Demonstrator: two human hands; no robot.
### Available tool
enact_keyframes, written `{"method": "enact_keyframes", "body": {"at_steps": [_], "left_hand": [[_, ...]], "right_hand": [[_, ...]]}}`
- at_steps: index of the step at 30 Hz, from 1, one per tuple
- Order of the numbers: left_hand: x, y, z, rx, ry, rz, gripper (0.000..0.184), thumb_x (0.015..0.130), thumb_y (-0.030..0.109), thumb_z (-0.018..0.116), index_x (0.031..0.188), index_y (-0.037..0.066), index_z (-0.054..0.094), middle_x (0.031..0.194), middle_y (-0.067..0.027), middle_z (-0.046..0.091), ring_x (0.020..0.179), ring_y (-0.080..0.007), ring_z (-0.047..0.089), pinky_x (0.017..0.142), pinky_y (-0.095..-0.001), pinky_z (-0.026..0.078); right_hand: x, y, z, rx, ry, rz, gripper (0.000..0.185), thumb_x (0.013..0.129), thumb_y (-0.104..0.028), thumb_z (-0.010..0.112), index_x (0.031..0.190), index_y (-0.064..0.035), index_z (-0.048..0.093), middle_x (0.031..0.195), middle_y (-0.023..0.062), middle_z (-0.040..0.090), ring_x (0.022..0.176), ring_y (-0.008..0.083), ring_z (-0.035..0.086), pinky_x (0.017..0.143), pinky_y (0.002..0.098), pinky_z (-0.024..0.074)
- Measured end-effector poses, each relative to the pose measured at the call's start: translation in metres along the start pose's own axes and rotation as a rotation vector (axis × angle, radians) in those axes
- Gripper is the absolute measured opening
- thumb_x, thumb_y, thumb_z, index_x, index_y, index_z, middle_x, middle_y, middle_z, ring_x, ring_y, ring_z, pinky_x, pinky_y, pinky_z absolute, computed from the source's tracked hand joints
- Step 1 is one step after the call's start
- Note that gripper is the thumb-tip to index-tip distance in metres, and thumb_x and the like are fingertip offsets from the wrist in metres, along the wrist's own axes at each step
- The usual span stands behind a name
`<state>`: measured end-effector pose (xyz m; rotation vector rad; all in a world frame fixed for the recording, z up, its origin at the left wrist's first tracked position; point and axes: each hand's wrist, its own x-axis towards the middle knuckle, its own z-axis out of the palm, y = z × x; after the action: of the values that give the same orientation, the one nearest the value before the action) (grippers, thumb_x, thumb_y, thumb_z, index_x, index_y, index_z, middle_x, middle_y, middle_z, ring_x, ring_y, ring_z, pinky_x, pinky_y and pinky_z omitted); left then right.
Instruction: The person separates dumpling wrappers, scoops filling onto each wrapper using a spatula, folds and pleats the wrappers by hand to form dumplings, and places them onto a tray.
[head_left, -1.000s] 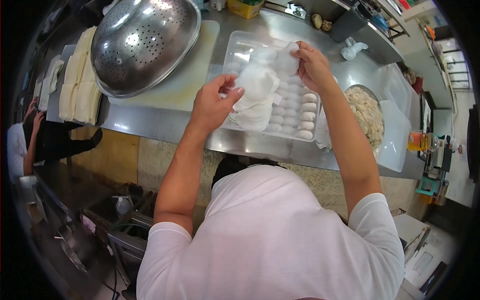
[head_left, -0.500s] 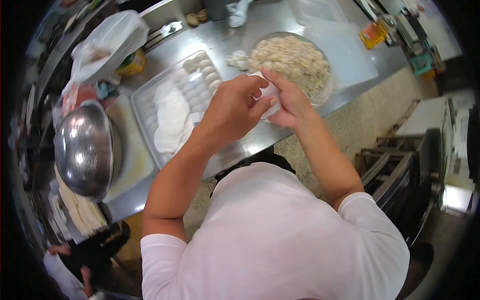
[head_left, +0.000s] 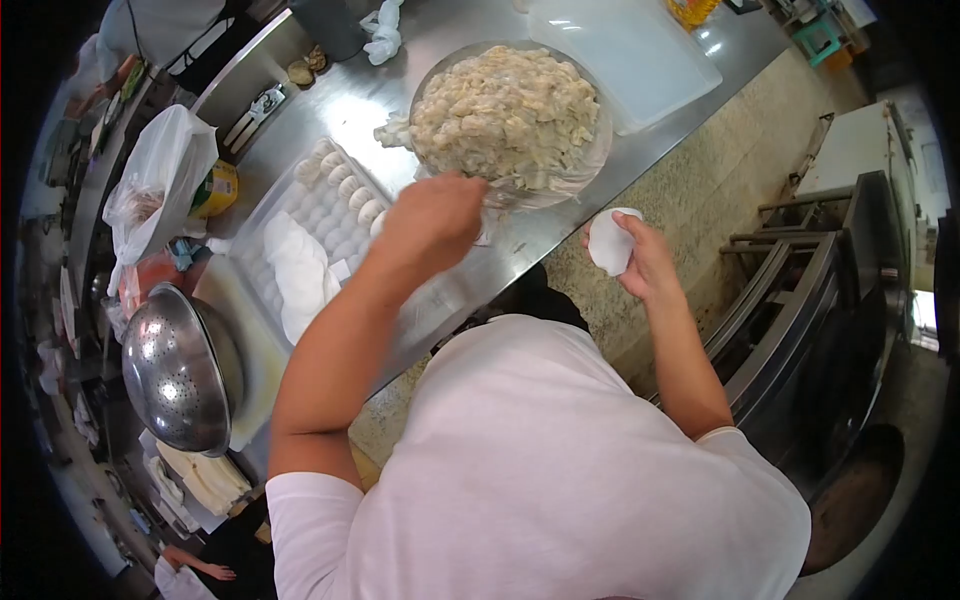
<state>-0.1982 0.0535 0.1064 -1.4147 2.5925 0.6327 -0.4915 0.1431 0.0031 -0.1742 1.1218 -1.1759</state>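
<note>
My right hand holds a thin round white dough wrapper out past the table's front edge, fingers behind it. My left hand is closed at the near rim of a wide round dish heaped with pale, chunky filling. Its fingers are blurred, and whatever they grip is hard to make out. Left of that hand lies a shallow plastic tray holding rows of round white dough pieces. A soft white pile, cloth or stacked wrappers, lies over part of the tray.
A steel colander stands tilted at the left beside a pale board. Behind are a plastic bag and a yellow tin. A translucent lid lies beyond the dish. Other people work at far left and lower left.
My hands have come apart. The right one moved right and down with a flat wrapper in it, while the left went to the dish's near rim. The view has shifted.
</note>
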Motion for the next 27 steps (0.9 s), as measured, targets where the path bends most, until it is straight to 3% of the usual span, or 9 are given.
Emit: {"method": "enact_keyframes", "body": {"at_steps": [2, 5, 11, 13, 16, 19, 23, 27], "left_hand": [[-0.001, -0.006, -0.007, -0.006, 0.079, -0.052, 0.044, 0.086, -0.005, 0.046, 0.125, 0.003, 0.065, 0.106, -0.0208, 0.069, 0.109, -0.0378, 0.064, 0.094, -0.0480, 0.051], [0.001, -0.007, 0.008, -0.041, 0.030, -0.045, 0.047, 0.086, -0.006, 0.048, 0.128, 0.006, 0.067, 0.110, -0.0223, 0.070, 0.110, -0.0386, 0.064, 0.096, -0.0475, 0.050], [-0.005, -0.012, 0.021, -0.171, 0.052, -0.067, 0.044, 0.090, -0.004, 0.050, 0.129, 0.006, 0.067, 0.116, -0.0233, 0.069, 0.107, -0.0396, 0.066, 0.092, -0.0479, 0.051], [-0.004, -0.008, 0.028, -0.204, 0.034, -0.050, 0.042, 0.091, -0.003, 0.050, 0.129, 0.005, 0.067, 0.116, -0.0234, 0.068, 0.106, -0.0397, 0.066, 0.090, -0.0476, 0.052], [-0.009, 0.009, 0.036, -0.410, 0.010, -0.058, 0.041, 0.092, -0.003, 0.051, 0.129, 0.006, 0.067, 0.110, -0.0228, 0.069, 0.101, -0.0406, 0.066, 0.086, -0.0460, 0.052], [-0.020, 0.029, 0.054, -0.391, 0.224, 0.069, 0.040, 0.093, 0.000, 0.056, 0.129, 0.013, 0.069, 0.093, -0.0174, 0.064, 0.086, -0.0395, 0.065, 0.079, -0.0451, 0.052], [-0.030, 0.032, 0.032, -0.336, 0.202, 0.035, 0.038, 0.093, 0.000, 0.058, 0.128, 0.013, 0.070, 0.091, -0.0149, 0.063, 0.083, -0.0366, 0.065, 0.073, -0.0446, 0.051], [-0.028, 0.034, 0.016, -0.366, 0.256, 0.090, 0.038, 0.092, -0.001, 0.059, 0.126, 0.012, 0.070, 0.090, -0.0151, 0.063, 0.082, -0.0363, 0.065, 0.072, -0.0441, 0.052]], "right_hand": [[0.000, 0.003, 0.001, 0.041, -0.012, 0.005, 0.034, 0.095, -0.010, 0.063, 0.118, 0.0118, 0.051, 0.107, 0.0259, 0.065, 0.091, 0.0391, 0.071, 0.075, 0.0483, 0.0617], [0.019, 0.011, -0.008, -0.019, -0.019, 0.039, 0.034, 0.096, -0.010, 0.063, 0.120, 0.0121, 0.052, 0.108, 0.0237, 0.067, 0.088, 0.0347, 0.071, 0.078, 0.0455, 0.0611], [0.035, 0.013, -0.001, 0.119, -0.010, 0.040, 0.037, 0.100, -0.008, 0.057, 0.130, 0.0124, 0.048, 0.120, 0.0214, 0.065, 0.108, 0.0337, 0.069, 0.091, 0.0497, 0.0589], [0.029, 0.005, 0.015, 0.249, -0.029, 0.045, 0.036, 0.105, -0.012, 0.050, 0.132, 0.0118, 0.047, 0.130, 0.0234, 0.060, 0.122, 0.0348, 0.062, 0.102, 0.0530, 0.0536], [0.017, -0.008, 0.040, 0.288, -0.043, 0.039, 0.038, 0.109, -0.017, 0.044, 0.135, 0.0105, 0.044, 0.137, 0.0247, 0.055, 0.127, 0.0372, 0.058, 0.108, 0.0557, 0.0493], [0.019, -0.017, 0.047, 0.306, -0.027, 0.021, 0.040, 0.110, -0.021, 0.041, 0.137, 0.0088, 0.044, 0.138, 0.0244, 0.055, 0.128, 0.0392, 0.057, 0.109, 0.0584, 0.0474], [0.017, -0.019, 0.037, 0.307, 0.016, 0.033, 0.041, 0.110, -0.022, 0.041, 0.138, 0.0078, 0.043, 0.140, 0.0245, 0.053, 0.128, 0.0410, 0.056, 0.109, 0.0590, 0.0469], [0.010, -0.021, 0.033, 0.195, -0.104, 0.077, 0.045, 0.111, -0.027, 0.039, 0.140, 0.0074, 0.041, 0.141, 0.0252, 0.052, 0.130, 0.0411, 0.055, 0.108, 0.0570, 0.0487]]}}
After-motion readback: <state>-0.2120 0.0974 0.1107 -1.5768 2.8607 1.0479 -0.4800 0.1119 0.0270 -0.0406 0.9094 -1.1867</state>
